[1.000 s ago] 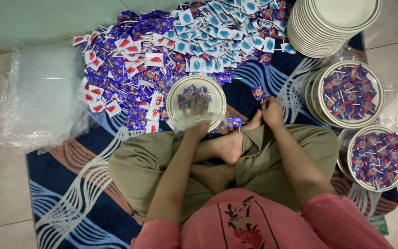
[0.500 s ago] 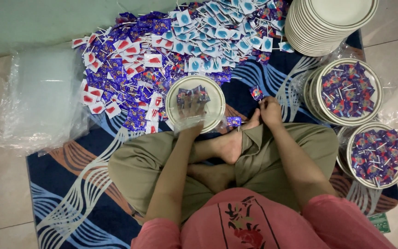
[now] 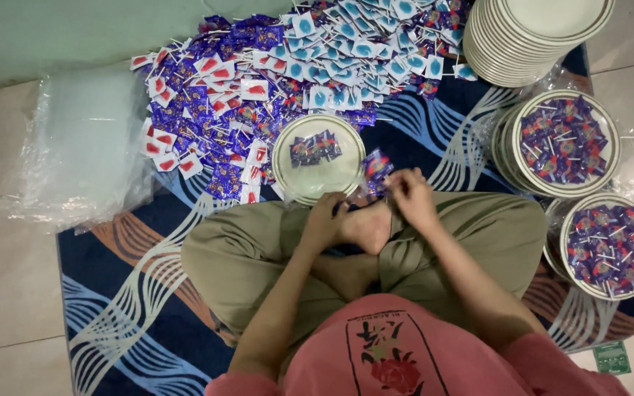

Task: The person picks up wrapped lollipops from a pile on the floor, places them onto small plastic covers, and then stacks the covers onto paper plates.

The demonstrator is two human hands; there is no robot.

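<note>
I see my right hand (image 3: 411, 196) pinching a purple wrapped lollipop (image 3: 376, 167) just beside the plate (image 3: 318, 158) at the mat's (image 3: 126, 293) middle; my left hand (image 3: 324, 220) curls, touching that plate's near rim, fingers narrow.

A person sits cross-legged, seen from above. Both forearms reach forward toward mid-frame. The left hand (image 3: 323, 220) rests curled over a bare foot. The right hand (image 3: 412, 196), just right of it, has fingers pinched together.
</note>
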